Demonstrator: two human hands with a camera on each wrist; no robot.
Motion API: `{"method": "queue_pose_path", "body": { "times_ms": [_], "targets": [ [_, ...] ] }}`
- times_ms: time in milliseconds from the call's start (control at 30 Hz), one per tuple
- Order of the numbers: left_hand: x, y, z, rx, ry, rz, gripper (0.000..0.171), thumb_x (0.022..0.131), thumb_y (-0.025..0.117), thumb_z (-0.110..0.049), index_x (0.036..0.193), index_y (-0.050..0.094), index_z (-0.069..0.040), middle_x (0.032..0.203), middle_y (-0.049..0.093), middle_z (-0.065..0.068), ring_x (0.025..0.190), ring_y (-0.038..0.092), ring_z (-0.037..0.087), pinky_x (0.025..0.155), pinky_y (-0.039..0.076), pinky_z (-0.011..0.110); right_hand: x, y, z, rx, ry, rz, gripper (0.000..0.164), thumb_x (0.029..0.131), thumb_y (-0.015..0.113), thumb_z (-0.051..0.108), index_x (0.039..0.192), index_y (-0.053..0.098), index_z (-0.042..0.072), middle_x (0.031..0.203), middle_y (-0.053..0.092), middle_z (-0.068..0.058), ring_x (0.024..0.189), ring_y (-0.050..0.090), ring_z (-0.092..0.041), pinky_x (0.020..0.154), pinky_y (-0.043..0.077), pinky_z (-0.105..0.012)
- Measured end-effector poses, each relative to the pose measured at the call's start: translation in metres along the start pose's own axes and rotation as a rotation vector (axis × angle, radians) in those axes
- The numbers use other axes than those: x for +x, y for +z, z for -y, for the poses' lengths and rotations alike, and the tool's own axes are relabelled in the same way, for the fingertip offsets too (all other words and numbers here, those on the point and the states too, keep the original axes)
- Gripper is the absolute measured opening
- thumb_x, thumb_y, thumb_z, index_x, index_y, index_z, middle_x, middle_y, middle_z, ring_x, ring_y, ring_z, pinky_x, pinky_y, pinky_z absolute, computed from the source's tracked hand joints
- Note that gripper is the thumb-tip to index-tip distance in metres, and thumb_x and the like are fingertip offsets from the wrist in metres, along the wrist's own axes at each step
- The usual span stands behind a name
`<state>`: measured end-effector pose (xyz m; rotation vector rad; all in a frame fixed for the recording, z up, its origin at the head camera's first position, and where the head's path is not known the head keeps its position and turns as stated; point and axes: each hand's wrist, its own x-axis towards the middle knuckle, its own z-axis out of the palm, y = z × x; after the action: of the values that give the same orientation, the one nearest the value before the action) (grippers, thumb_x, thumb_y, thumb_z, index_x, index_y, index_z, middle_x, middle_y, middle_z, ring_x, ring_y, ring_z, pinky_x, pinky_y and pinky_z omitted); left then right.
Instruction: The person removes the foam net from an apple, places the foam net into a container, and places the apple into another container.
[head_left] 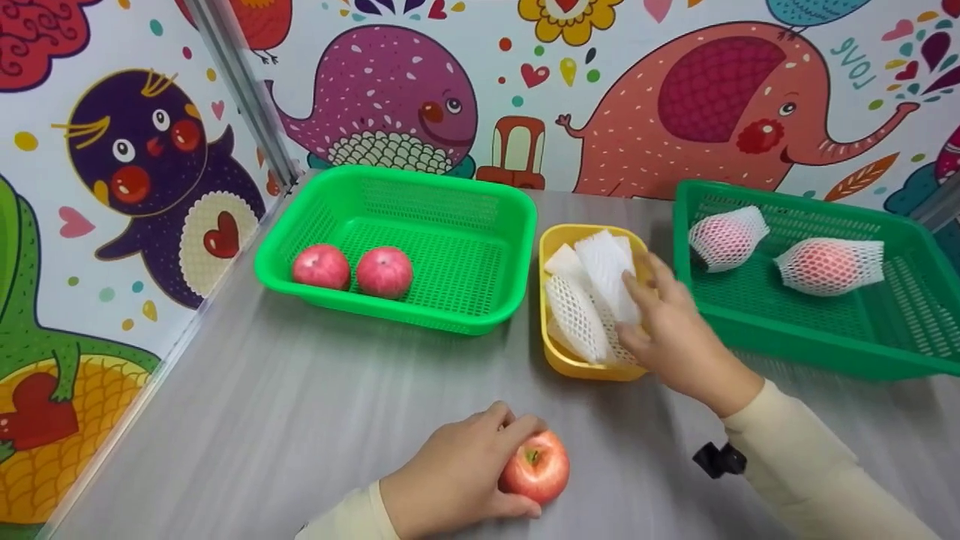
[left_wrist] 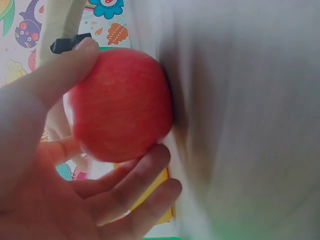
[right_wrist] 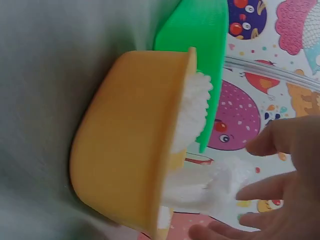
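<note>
Grips one bare apple (head_left: pixel 544 469) with the left hand (head_left: pixel 457 469), thumb and fingers curled around, on or just above the gray table (head_left: pixel 300 420). Beyond, shows the right hand (head_left: pixel 679 330) with fingers spread at the white foam sleeves (head_left: pixel 604 262) in the yellow container (head_left: pixel 585 367) — cannot tell whether touching. Count as done, by judgement, two netted fruits (head_left: pixel 829 266) in the dark green basket (head_left: pixel 825 340) — and as left, the gripped apple plus two bare fruits (head_left: pixel 385 272) in the bright green basket (head_left: pixel 521 247).

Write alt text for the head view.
A person's left hand grips a red apple; the right hand is above a yellow tub of white foam nets. The left green basket holds two bare fruits; the right green basket, two netted fruits.
</note>
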<state>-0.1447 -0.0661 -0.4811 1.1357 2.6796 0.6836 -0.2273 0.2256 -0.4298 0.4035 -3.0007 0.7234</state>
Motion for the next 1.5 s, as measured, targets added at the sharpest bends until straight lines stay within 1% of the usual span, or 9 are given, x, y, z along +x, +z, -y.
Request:
{"method": "queue_pose_path", "body": {
  "times_ms": [167, 333, 500, 600, 733, 833, 1033, 1200, 1500],
  "targets": [
    [0.001, 0.003, -0.001, 0.01, 0.008, -0.009, 0.072, 0.075, 0.08, -0.062, 0.134, 0.054, -0.03, 0.102, 0.048, -0.007, 0.08, 0.053, 0.007, 0.061, 0.048, 0.026, 0.009, 0.012, -0.006, -0.152, -0.089, 0.169, 0.061, 0.094, 0.07, 0.021, 0.143, 0.048, -0.008, 0.151, 0.037, -0.027, 0.127, 0.047, -0.046, 0.101, 0.045, -0.054],
    [0.0, 0.002, -0.002, 0.006, 0.022, -0.008, 0.074, 0.076, 0.079, -0.063, 0.136, 0.053, -0.029, 0.103, 0.048, -0.007, 0.081, 0.053, 0.007, 0.061, 0.048, 0.025, 0.019, 0.015, -0.011, -0.175, -0.157, 0.297, 0.055, 0.096, 0.066, 0.019, 0.143, 0.051, -0.005, 0.147, 0.045, -0.026, 0.115, 0.059, -0.043, 0.095, 0.051, -0.049],
    [0.0, -0.001, 0.001, -0.002, 0.008, -0.002, 0.073, 0.076, 0.078, -0.063, 0.135, 0.053, -0.03, 0.103, 0.047, -0.007, 0.078, 0.052, 0.007, 0.059, 0.047, 0.025, 0.03, 0.018, -0.009, -0.353, -0.388, 0.401, 0.033, 0.096, 0.065, 0.011, 0.127, 0.066, -0.001, 0.141, 0.053, -0.021, 0.121, 0.054, -0.043, 0.092, 0.051, -0.056],
    [-0.001, 0.0, 0.002, -0.015, -0.004, 0.004, 0.072, 0.076, 0.077, -0.065, 0.134, 0.052, -0.03, 0.103, 0.046, -0.007, 0.078, 0.051, 0.007, 0.059, 0.046, 0.025, 0.034, 0.022, -0.006, -0.4, -0.438, 0.414, 0.03, 0.098, 0.063, 0.013, 0.124, 0.068, 0.0, 0.137, 0.057, -0.02, 0.128, 0.05, -0.04, 0.096, 0.046, -0.059],
    [-0.004, 0.001, 0.002, -0.041, -0.019, 0.03, 0.073, 0.076, 0.075, -0.067, 0.135, 0.052, -0.031, 0.104, 0.045, -0.008, 0.079, 0.051, 0.007, 0.061, 0.047, 0.026, 0.039, 0.031, -0.001, -0.296, -0.257, 0.427, 0.047, 0.102, 0.06, 0.031, 0.142, 0.058, 0.007, 0.136, 0.056, -0.02, 0.117, 0.051, -0.041, 0.098, 0.043, -0.054],
    [-0.004, 0.002, 0.003, -0.054, -0.029, 0.048, 0.074, 0.076, 0.073, -0.069, 0.136, 0.051, -0.032, 0.104, 0.045, -0.009, 0.08, 0.051, 0.006, 0.062, 0.048, 0.026, 0.043, 0.036, 0.004, -0.321, -0.197, 0.433, 0.05, 0.098, 0.065, 0.036, 0.142, 0.059, 0.012, 0.132, 0.057, -0.018, 0.108, 0.052, -0.041, 0.094, 0.049, -0.049],
    [0.002, 0.002, 0.002, -0.001, -0.001, 0.009, 0.071, 0.076, 0.077, -0.065, 0.133, 0.053, -0.029, 0.102, 0.046, -0.008, 0.078, 0.052, 0.007, 0.06, 0.047, 0.027, 0.048, 0.037, 0.013, -0.449, -0.224, 0.385, 0.032, 0.094, 0.071, 0.025, 0.12, 0.073, 0.006, 0.103, 0.063, -0.018, 0.085, 0.057, -0.037, 0.077, 0.055, -0.05],
    [0.005, -0.001, -0.002, 0.081, 0.049, -0.035, 0.072, 0.076, 0.079, -0.062, 0.13, 0.054, -0.022, 0.099, 0.049, -0.006, 0.077, 0.055, 0.008, 0.059, 0.048, 0.027, 0.052, 0.039, 0.016, -0.453, -0.238, 0.375, 0.021, 0.094, 0.068, 0.021, 0.101, 0.076, 0.003, 0.091, 0.067, -0.015, 0.068, 0.055, -0.028, 0.07, 0.053, -0.046],
    [0.015, -0.046, 0.005, 0.012, 0.008, -0.199, 0.079, 0.082, 0.073, -0.057, 0.149, 0.042, -0.03, 0.105, 0.047, -0.001, 0.074, 0.053, 0.012, 0.061, 0.049, 0.026, 0.053, 0.042, 0.014, -0.391, -0.21, 0.386, 0.028, 0.095, 0.069, 0.024, 0.112, 0.075, 0.003, 0.114, 0.067, -0.023, 0.083, 0.062, -0.034, 0.087, 0.053, -0.054]
  ]
}}
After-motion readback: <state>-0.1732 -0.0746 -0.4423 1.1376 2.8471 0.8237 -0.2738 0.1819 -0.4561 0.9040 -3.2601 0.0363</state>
